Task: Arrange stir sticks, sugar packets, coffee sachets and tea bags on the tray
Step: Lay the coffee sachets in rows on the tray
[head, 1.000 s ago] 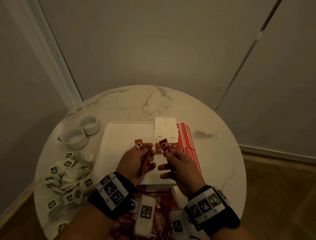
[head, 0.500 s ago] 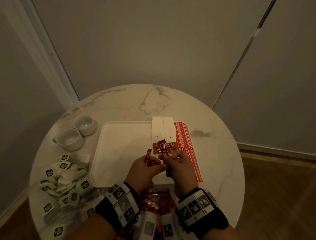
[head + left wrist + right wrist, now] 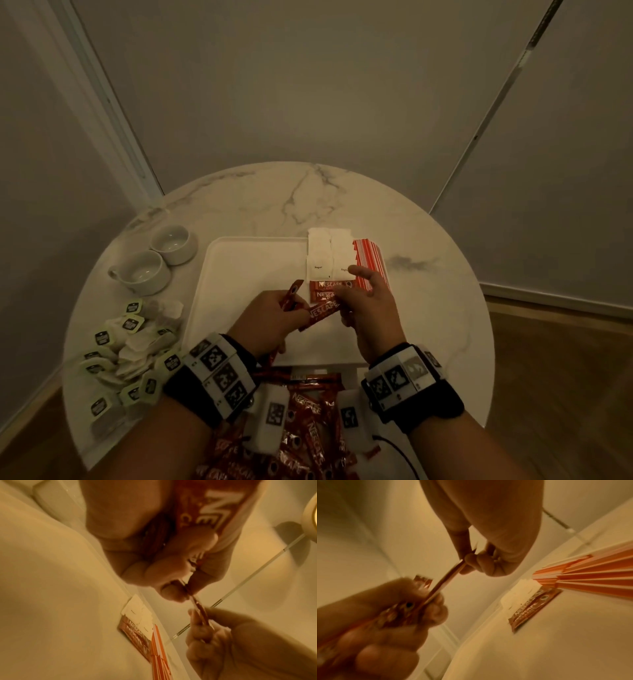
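Note:
A white tray (image 3: 239,274) lies mid-table. At its far right lie two sugar packets (image 3: 320,260), red-striped stir sticks (image 3: 368,263) and a short row of red coffee sachets (image 3: 329,291). My left hand (image 3: 294,308) grips a few coffee sachets (image 3: 214,507), one poking up (image 3: 293,296). My right hand (image 3: 342,305) pinches one end of a single coffee sachet (image 3: 320,313) that spans between both hands just above the tray. The right wrist view shows this sachet (image 3: 447,577) edge-on. Tea bags (image 3: 126,353) are heaped on the table at the left.
Two white cups (image 3: 144,274) (image 3: 173,243) stand left of the tray. A heap of loose coffee sachets (image 3: 308,411) lies at the table's near edge under my wrists. The round marble table (image 3: 274,198) stands in a corner between walls.
The sachet in my right hand has swung from upright to nearly level, and that hand has shifted right, toward the row on the tray. The left hand still holds its bundle.

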Tool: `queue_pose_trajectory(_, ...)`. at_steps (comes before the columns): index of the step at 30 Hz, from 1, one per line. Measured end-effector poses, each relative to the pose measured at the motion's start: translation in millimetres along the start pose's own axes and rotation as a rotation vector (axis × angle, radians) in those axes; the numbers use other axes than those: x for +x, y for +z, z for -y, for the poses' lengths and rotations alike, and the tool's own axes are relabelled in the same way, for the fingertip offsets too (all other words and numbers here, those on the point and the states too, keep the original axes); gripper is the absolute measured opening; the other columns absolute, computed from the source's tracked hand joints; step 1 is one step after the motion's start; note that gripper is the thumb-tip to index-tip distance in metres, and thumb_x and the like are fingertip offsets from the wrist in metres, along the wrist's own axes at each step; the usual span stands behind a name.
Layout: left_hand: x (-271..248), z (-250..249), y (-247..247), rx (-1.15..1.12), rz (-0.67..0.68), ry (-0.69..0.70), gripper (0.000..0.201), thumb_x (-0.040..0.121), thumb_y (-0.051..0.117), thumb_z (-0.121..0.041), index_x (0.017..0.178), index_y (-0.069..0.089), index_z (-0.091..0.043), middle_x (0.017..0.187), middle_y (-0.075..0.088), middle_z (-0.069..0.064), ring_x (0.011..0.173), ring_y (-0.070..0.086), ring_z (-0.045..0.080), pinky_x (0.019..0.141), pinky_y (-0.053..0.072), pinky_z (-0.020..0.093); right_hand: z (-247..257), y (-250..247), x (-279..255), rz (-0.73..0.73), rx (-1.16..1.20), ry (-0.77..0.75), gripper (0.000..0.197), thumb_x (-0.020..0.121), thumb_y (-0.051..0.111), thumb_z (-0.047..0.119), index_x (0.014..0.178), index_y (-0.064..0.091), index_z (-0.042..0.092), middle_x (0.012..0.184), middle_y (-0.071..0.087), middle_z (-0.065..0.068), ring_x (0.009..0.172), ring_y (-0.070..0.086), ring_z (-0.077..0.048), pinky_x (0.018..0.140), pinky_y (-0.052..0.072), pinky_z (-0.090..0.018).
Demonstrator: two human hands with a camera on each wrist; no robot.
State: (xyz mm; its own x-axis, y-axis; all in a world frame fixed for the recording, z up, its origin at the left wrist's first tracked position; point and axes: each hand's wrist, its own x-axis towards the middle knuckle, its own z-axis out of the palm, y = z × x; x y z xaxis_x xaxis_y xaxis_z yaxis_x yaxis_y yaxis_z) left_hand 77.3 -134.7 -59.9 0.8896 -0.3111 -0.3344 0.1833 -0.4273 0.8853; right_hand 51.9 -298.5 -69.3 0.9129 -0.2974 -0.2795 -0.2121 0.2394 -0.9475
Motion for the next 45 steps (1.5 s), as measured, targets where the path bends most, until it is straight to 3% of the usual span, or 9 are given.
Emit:
queue_pose_trajectory(5,10.3,3.5,3.0,-0.011,0.003,-0.023,0.007,0.082,0.062,-0.015,0.086,0.066,-0.01,0.074,0.07,0.005,0.041,0.05,0.017,0.042,0.043,0.026,-4.9,-19.2,2.8,-0.04,-0.277,-0.039,0.01,0.092,0.058,0.006,0.099,0.063,0.011,0.074,0.065,-0.009,0.052,0.056,-0.013,0.049,0.047,-0.029)
queue_pose_trajectory(8,24.1,10.9,12.3,0.083,-0.018,-0.061,0.014,0.081,0.064,-0.014,0.093,0.057,-0.014,0.083,0.07,0.006,0.044,0.048,0.012,0.04,0.038,0.022,-14.9,-29.9,5.6,-0.085,-0.601,-0.068,0.013,0.096,0.053,0.015,0.095,0.066,0.016,0.083,0.066,-0.002,0.066,0.061,-0.011,0.066,0.055,-0.035)
queue_pose_trajectory(11,38.0,18.6,24.2,0.226,0.049,-0.116,0.016,0.083,0.062,-0.016,0.096,0.053,-0.017,0.088,0.069,0.002,0.051,0.051,0.01,0.041,0.041,0.022,-25.8,-32.6,-2.0,-0.017,-1.063,-0.217,0.021,0.097,0.049,0.018,0.108,0.067,0.018,0.104,0.059,0.007,0.094,0.053,-0.008,0.09,0.046,-0.026)
queue_pose_trajectory(16,50.4,24.4,32.8,0.318,0.098,-0.184,0.017,0.087,0.059,-0.024,0.1,0.05,-0.017,0.086,0.059,0.001,0.053,0.051,0.014,0.038,0.041,0.022,-42.0,-16.8,-24.7,0.317,-1.43,-0.308,0.043,0.095,0.049,0.022,0.138,0.045,0.024,0.135,0.042,0.002,0.122,0.036,-0.016,0.104,0.036,-0.028)
queue_pose_trajectory(19,51.1,26.5,28.7,0.353,0.073,-0.183,0.027,0.086,0.062,-0.031,0.104,0.047,-0.018,0.091,0.056,-0.001,0.062,0.054,0.015,0.044,0.042,0.024,-53.8,-11.2,-26.8,0.343,-1.512,-0.264,0.054,0.093,0.052,0.028,0.144,0.033,0.024,0.144,0.033,-0.001,0.13,0.033,-0.02,0.106,0.038,-0.036)
queue_pose_trajectory(24,44.9,36.2,9.0,0.71,-0.001,-0.039,0.028,0.09,0.051,-0.024,0.117,0.047,-0.019,0.106,0.062,0.003,0.092,0.059,0.019,0.082,0.051,0.035,-61.0,-11.6,-21.8,0.323,-1.602,-0.224,0.063,0.092,0.053,0.039,0.146,0.026,0.024,0.152,0.026,0.0,0.14,0.023,-0.024,0.111,0.026,-0.047)
queue_pose_trajectory(29,32.6,44.0,12.2,0.884,0.039,0.007,0.029,0.09,0.048,-0.027,0.118,0.049,-0.02,0.116,0.048,0.001,0.092,0.057,0.02,0.08,0.049,0.033,-63.0,-14.4,-10.3,0.24,-1.618,-0.276,0.052,0.098,0.038,0.041,0.145,0.027,0.022,0.148,0.032,-0.001,0.135,0.033,-0.022,0.108,0.032,-0.043)
queue_pose_trajectory(36,20.4,50.4,25.4,1.052,0.016,0.028,0.02,0.095,0.045,-0.03,0.109,0.052,-0.018,0.12,0.039,0.001,0.076,0.053,0.018,0.064,0.043,0.03,-62.7,-10.8,-1.3,0.216,-1.62,-0.296,0.05,0.098,0.037,0.042,0.143,0.033,0.02,0.143,0.036,-0.003,0.129,0.037,-0.021,0.103,0.037,-0.04)
queue_pose_trajectory(45,18.9,51.2,24.0,1.076,0.02,0.055,0.021,0.094,0.046,-0.03,0.11,0.053,-0.018,0.119,0.04,0.001,0.083,0.058,0.021,0.068,0.049,0.033,-66.0,-9.3,6.1,0.213,-1.623,-0.301,0.052,0.098,0.039,0.042,0.144,0.029,0.02,0.145,0.032,-0.004,0.131,0.035,-0.022,0.104,0.037,-0.04)
